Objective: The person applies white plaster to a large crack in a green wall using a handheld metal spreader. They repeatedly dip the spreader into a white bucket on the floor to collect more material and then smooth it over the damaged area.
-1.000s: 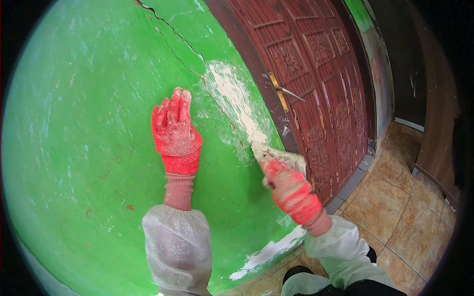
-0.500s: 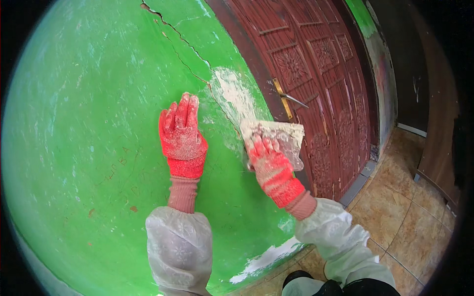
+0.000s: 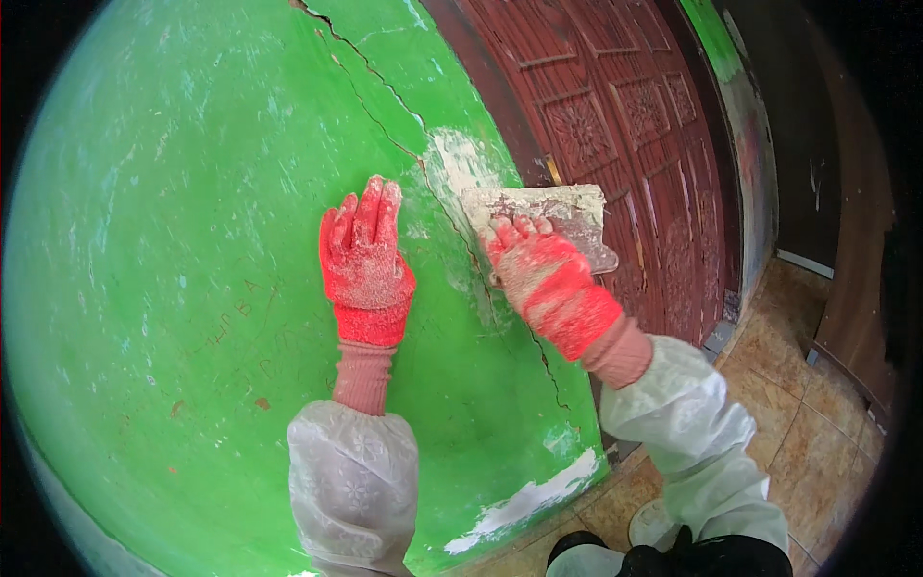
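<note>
My left hand (image 3: 367,264), in a dusty red glove, rests with fingers stretched out against a green wall (image 3: 202,250). To its right, my right hand (image 3: 558,284) in a matching glove grips a wide putty knife (image 3: 580,227); its handle is hidden by the hand. Pale putty coats the blade's upper edge, which lies close to the wall and overlaps the door frame. Just above the blade is a smeared patch of white putty (image 3: 463,159). Beside that patch a long jagged crack (image 3: 386,85) runs down the wall, passing between my hands.
A carved brown door (image 3: 630,106) stands right of the wall, its handle mostly covered by the blade. Tan floor tiles (image 3: 774,433) lie at lower right, with a dark brown panel (image 3: 851,279) beyond. Another white patch (image 3: 529,502) marks the wall's bottom.
My right hand has moved up and slightly right with the putty knife, uncovering the crack's lower part and now covering most of the door handle. My left hand stays flat on the wall.
</note>
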`<state>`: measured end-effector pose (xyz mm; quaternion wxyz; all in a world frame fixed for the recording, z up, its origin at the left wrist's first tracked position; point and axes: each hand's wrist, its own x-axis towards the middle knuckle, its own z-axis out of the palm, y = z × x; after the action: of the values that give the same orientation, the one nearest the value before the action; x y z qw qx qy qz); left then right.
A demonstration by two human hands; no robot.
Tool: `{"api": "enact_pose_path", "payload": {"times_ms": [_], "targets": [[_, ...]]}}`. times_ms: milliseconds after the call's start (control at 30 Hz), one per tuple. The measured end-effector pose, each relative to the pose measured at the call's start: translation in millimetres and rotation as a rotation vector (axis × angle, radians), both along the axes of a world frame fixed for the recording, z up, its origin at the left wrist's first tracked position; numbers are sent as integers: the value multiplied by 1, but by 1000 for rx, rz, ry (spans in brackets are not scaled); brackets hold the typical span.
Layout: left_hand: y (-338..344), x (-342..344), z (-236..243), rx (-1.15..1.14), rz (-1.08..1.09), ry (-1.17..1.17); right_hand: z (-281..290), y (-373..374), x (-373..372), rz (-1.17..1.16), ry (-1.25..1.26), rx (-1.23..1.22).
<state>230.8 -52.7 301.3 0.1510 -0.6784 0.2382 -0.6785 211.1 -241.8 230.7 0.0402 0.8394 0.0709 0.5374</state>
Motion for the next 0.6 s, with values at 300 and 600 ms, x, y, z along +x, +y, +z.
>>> {"api": "enact_pose_path", "payload": {"times_ms": [300, 600], "targets": [[-2, -1, 3, 22, -59, -33, 36, -21, -4, 157, 14, -15], [3, 0, 3, 40, 2, -19, -21, -31, -4, 291, -20, 6]]}}
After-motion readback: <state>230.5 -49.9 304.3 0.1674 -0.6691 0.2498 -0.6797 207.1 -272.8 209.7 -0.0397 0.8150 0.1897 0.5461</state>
